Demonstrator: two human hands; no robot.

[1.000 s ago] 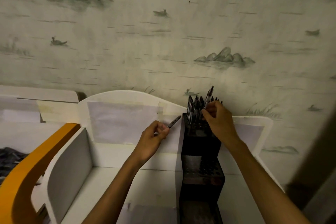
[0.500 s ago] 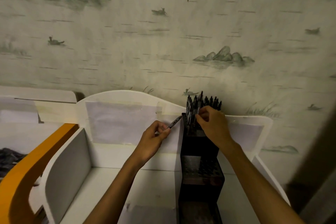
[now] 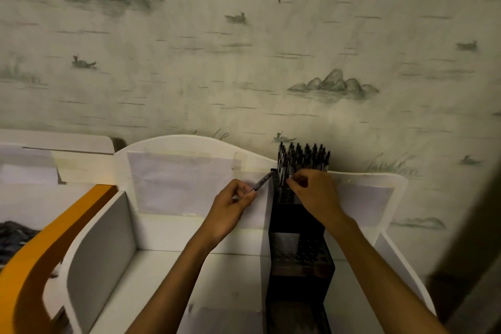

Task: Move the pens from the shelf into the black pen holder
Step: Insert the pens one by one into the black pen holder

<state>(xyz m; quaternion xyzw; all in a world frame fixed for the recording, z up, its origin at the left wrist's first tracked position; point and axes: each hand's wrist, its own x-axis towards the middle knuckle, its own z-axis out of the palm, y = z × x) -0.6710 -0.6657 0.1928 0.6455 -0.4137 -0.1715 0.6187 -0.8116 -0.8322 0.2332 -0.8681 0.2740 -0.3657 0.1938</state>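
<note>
Black and stepped, the tall plastic pen holder [image 3: 299, 266] stands in the white wooden shelf [image 3: 173, 260] against its back panel; its top tier bristles with upright dark pens [image 3: 303, 158]; the right hand [image 3: 315, 196] reaches in over that tier, fingers curled at the lower barrels, though whether they pinch one I cannot tell; the left hand [image 3: 230, 206], forearm stretched across the shelf, pinches a single dark pen [image 3: 261, 183] between thumb and forefinger, its tip slanting up toward the holder's top left edge.
</note>
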